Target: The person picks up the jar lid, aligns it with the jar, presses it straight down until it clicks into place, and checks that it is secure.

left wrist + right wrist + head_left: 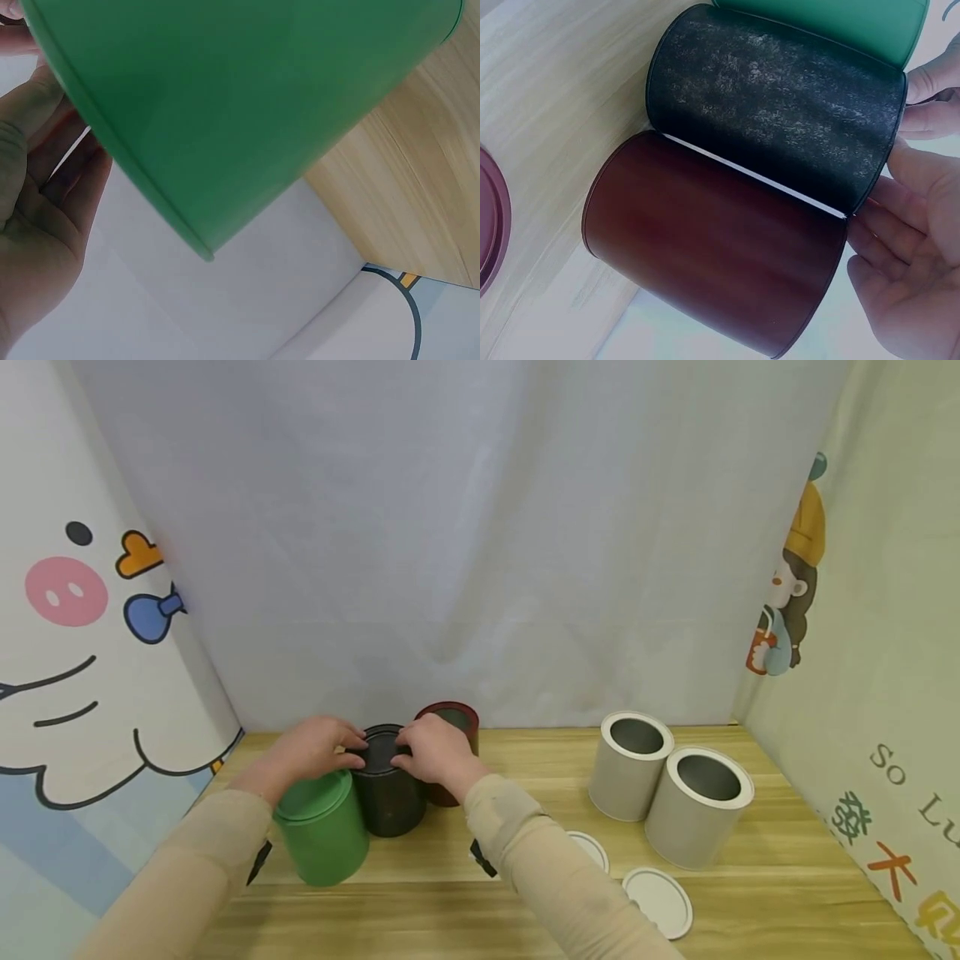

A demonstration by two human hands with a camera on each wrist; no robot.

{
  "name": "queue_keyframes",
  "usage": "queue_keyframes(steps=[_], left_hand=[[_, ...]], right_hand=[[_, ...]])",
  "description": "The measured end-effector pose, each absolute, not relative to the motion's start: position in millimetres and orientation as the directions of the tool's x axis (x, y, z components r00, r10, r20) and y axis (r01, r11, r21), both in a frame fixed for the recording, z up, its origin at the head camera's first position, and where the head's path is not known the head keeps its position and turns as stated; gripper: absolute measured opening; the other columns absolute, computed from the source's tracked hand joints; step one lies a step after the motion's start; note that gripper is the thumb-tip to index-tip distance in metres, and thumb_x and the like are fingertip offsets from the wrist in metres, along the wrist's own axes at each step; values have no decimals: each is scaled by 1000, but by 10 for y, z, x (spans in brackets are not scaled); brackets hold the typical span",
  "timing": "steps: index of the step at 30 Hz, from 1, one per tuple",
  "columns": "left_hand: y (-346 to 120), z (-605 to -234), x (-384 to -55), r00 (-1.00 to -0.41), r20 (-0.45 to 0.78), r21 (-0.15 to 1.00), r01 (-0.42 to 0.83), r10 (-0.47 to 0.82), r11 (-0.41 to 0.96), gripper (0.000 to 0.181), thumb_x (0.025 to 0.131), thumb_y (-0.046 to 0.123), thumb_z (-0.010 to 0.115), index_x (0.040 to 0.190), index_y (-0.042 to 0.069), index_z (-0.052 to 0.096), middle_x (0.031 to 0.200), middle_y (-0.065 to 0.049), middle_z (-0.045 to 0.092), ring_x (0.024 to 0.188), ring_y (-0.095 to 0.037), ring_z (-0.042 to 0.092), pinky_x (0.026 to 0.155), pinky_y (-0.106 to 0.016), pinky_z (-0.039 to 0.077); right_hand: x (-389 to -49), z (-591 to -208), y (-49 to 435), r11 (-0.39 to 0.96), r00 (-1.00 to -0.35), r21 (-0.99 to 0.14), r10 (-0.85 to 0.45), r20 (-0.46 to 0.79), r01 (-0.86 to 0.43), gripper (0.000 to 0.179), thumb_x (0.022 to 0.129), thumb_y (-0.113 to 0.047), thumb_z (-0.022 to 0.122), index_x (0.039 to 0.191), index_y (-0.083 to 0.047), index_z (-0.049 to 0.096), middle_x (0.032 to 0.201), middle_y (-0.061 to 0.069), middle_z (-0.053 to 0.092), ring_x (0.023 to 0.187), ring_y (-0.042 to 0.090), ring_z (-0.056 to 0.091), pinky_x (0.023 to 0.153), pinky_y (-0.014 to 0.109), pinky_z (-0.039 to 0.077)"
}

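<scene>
In the head view both hands meet over a black canister topped by a black lid. My left hand holds the lid's left edge between thumb and fingers. From the other side, my right hand grips its right edge. A green canister with a green lid stands at the front left, below my left hand. Behind my right hand is a dark red canister, its top uncovered, set close beside the black one in the right wrist view.
Two off-white canisters stand uncovered at the right. Two white lids lie in front of them, partly behind my right sleeve. A dark red lid lies on the wooden table. A curtain hangs behind.
</scene>
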State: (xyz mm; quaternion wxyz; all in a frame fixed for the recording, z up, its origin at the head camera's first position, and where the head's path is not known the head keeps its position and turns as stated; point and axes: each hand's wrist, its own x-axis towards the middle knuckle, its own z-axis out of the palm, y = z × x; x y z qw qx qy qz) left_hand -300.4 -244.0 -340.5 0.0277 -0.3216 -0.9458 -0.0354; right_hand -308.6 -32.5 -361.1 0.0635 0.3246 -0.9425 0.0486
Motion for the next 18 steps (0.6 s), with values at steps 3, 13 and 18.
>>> queue_keyframes(steps=[3,13,18], left_hand=[[-2439,-3411,-3012,-792,74,51,611,607,790,26,90,22,74,107,3,77,114,-16,70,108,-37,63,92,-49,51],[-2460,-3406,-3008,-778,75,53,628,624,776,26,90,22,74,107,2,77,113,-17,70,107,-37,64,91,-49,51],[-2481,-3438,-3026,-764,99,43,644,638,764,26,90,22,74,106,2,77,112,-17,70,106,-37,64,91,-50,51]], right_hand=[[-3085,-3604,-327,782,-778,-48,-610,150,-622,35,98,-38,63,126,-19,70,128,-3,65,121,17,55,101,27,45],[-3068,-3613,-313,779,-776,-58,-609,167,-624,35,98,-38,62,127,-19,70,132,-3,63,123,17,54,102,26,44],[-3054,-3643,-300,777,-772,-56,-610,179,-627,36,100,-38,60,129,-18,68,137,-2,59,126,18,52,104,27,42]])
